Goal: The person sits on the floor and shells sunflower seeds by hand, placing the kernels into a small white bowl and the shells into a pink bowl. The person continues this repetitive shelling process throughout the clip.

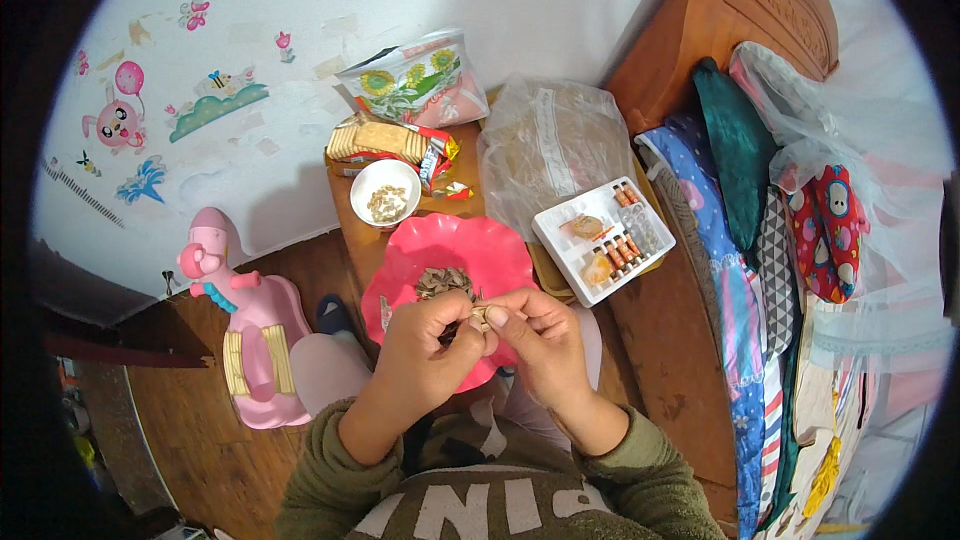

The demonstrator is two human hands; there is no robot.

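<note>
My left hand (439,341) and my right hand (541,337) meet fingertip to fingertip over a pink-red scalloped plastic basin (442,229). Pinched between their thumbs and index fingers is a small pale seed (480,315), partly covered by the fingers. In the basin lies a heap of greyish-brown seeds or husks (442,283), which my hands partly hide. A white bowl (361,211) behind the basin's left side contains pale shelled kernels (388,202).
A wooden table (360,244) bears an opened biscuit pack (382,141), a sunflower-printed bag (424,79), a clear plastic bag (525,157) and a white tray (551,229) of small brown vials. A pink ride-on toy (262,315) stands left; a bed with folded bedding (735,315) is right.
</note>
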